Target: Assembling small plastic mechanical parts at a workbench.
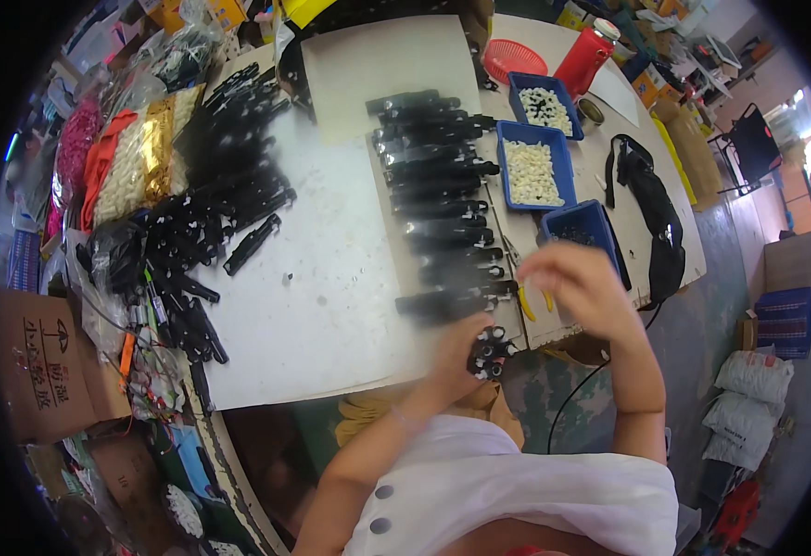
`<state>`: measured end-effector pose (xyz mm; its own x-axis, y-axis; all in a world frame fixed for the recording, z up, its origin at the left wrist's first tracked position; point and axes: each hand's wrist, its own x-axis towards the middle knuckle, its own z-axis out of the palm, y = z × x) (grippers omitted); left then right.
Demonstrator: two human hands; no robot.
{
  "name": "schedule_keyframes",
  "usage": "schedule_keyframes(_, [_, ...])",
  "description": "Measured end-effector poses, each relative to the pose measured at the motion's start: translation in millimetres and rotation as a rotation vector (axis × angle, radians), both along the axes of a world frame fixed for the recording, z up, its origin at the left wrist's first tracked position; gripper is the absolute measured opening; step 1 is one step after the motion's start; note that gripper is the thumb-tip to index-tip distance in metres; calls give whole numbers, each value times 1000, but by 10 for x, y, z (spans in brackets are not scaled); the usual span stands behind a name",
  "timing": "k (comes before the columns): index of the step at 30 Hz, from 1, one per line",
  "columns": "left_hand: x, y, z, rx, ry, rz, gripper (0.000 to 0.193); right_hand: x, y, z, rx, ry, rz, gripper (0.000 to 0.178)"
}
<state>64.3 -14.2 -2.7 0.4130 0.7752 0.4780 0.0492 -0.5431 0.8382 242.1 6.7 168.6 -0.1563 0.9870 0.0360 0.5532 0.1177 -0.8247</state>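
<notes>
Near the table's front edge, my left hand (454,360) is closed round a bundle of black tubes (491,352), their round ends turned toward me. My right hand (574,285) is up to the right of it, slightly blurred, with fingers curled together; whatever they pinch, if anything, is too small to make out. Below those fingers lie pliers with yellow handles (524,302). Just beyond my right hand stands a blue tray of small black parts (554,215). A long row of black tubes (438,208) lies side by side ahead of my left hand, some with whitish ends.
A large heap of black tubes (229,176) covers the table's left side. Two blue trays with white pieces (506,176) (514,85) stand right of the row. Farther back are a red basket (514,57) and red flask (587,57). A black pouch (651,199) lies at right.
</notes>
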Motion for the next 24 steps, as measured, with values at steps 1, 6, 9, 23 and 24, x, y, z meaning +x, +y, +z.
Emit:
schedule_keyframes(1, [12, -1, 13, 5, -20, -15, 61, -67, -117, -22, 45, -14, 71, 13])
schedule_keyframes(6, [-8, -48, -82, -84, -41, -68, 64, -354, -422, -245, 304, -154, 70, 23])
schedule_keyframes(9, [-14, -62, -96, -142, -47, -117, 66, -456, -470, -232, 494, -452, 35, 19])
schedule_keyframes(23, [6, -26, -62, -121, -41, -86, 63, -494, -571, -437, 597, -617, -41, 20])
schedule_keyframes(24, [14, -30, -69, -126, -50, -92, 64, -482, -573, -380, 599, -618, -41, 20])
